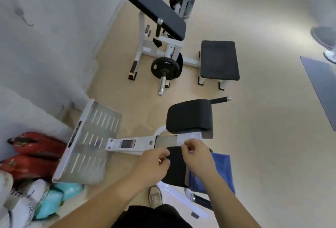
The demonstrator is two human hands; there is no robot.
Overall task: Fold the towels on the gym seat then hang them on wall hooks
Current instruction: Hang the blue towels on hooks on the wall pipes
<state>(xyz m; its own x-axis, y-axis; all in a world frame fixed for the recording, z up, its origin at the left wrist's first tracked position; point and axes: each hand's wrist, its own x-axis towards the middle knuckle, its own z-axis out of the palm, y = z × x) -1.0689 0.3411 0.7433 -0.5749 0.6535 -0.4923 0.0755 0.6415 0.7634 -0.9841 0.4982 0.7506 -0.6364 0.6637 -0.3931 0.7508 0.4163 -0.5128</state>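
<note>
Both hands are over the black gym seat. Left hand: fingers curled in, nothing seen in them. Right hand: fingers curled too, thumb and forefinger close together; too blurred to tell if they pinch anything. Blue towel lies rumpled on the seat's right side, hanging over the edge, just beside the right wrist. Metal footplate sits left.

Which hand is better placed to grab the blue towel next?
Right. The blue towel lies beside the right hand; the left hand hovers at the other edge of the seat.
</note>
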